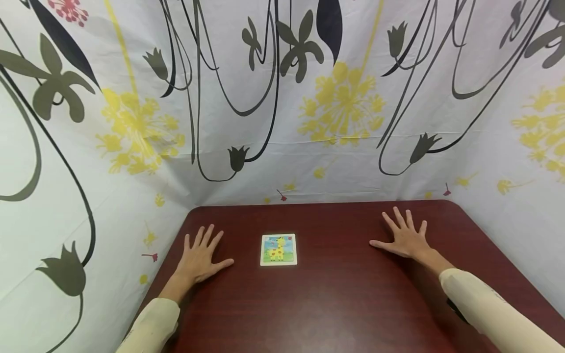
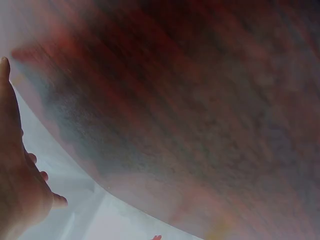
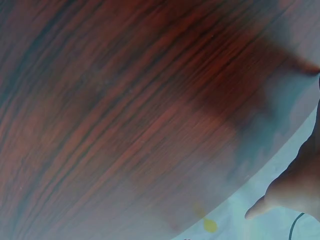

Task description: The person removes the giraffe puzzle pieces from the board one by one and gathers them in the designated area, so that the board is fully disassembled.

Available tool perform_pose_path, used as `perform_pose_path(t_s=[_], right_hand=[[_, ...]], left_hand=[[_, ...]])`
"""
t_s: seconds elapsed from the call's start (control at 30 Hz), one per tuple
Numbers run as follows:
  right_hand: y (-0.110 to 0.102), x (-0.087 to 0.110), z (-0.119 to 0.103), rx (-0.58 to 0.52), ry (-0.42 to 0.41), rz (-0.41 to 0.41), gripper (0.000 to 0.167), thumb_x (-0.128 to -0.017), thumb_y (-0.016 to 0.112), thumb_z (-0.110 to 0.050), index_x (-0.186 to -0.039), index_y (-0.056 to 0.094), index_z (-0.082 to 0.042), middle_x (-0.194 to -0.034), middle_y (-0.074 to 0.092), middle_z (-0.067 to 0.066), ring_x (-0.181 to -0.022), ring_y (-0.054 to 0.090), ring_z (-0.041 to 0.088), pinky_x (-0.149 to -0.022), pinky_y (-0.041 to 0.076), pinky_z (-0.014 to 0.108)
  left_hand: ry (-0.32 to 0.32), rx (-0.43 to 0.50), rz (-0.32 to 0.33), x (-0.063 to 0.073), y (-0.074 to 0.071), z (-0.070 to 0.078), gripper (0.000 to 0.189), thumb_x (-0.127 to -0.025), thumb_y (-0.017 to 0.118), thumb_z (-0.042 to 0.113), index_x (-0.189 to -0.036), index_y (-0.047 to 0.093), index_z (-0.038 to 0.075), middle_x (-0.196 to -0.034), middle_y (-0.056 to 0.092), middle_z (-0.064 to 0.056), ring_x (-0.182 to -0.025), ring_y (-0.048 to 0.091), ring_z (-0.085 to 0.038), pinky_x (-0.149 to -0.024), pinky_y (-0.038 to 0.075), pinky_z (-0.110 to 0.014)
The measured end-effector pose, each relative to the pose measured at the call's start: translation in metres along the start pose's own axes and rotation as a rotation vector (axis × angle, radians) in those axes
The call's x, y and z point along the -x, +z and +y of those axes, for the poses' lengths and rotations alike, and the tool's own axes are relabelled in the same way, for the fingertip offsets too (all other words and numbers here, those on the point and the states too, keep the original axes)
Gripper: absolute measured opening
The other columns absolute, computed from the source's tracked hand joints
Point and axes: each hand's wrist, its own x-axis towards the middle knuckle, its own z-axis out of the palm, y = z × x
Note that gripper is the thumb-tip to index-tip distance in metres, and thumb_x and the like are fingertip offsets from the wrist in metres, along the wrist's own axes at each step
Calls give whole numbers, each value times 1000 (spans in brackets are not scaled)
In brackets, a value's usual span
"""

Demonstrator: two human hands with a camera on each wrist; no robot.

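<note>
A square giraffe picture [image 1: 278,250] with a pale border lies flat on the dark red-brown table [image 1: 318,304], left of the middle. To its left is my left hand [image 1: 197,260], palm down with straight, spread fingers, holding nothing. Farther off on the right side, my right hand [image 1: 405,237] is also spread with straight fingers and nothing in it. Both hands are apart from the picture. The left wrist view shows the side of the left hand [image 2: 22,185] by the table. Part of the right hand [image 3: 295,187] appears at the edge of the right wrist view.
White cloth [image 1: 282,113] printed with grey vines and yellow flowers hangs behind the table and along both sides. The table's far edge [image 1: 326,203] meets the cloth at the back. Pale long sleeves [image 1: 499,306] cover both forearms.
</note>
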Motion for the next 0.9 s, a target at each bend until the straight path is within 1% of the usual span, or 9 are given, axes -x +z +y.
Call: perform_pose_path(t_s=[0.27,0.43,0.6,0.7,0.9], right_hand=[[2,0,-5,-2,-9,-1,114,-85,63,-79,-167,18,-15,-172,0,24,-153,-5,57,-106,-6,86],[4,0,-10,-1,-13,-4,113,-85,64,-78,-167,20,-15,-172,2,24,-153,-2,57,-106,-4,86],[5,-1,-18,0,-27,-22,113,-85,63,-79,-167,19,-15,-172,1,24,-153,-2,57,-107,-4,86],[6,-3,-23,-4,-33,-25,113,-85,63,-79,-167,18,-16,-172,1,24,-153,-1,57,-107,-3,86],[6,-8,-30,-13,-39,-19,113,-85,64,-78,-167,18,-17,-172,2,23,-154,-2,56,-107,-4,85]], left_hand=[[21,18,31,3,1,4,98,-87,63,76,-159,43,12,-166,30,-21,-152,27,-47,-115,17,-76],[37,47,25,2,0,10,96,-89,61,75,-159,43,13,-167,30,-20,-153,26,-46,-115,16,-76],[56,65,27,0,0,16,93,-89,62,73,-159,44,13,-166,32,-19,-152,27,-46,-115,16,-76],[70,77,15,-1,-1,20,92,-90,62,72,-158,45,13,-165,33,-20,-152,27,-46,-115,16,-77],[85,75,-37,-8,-1,30,89,-93,59,72,-160,43,15,-166,32,-18,-153,26,-45,-116,16,-76]])
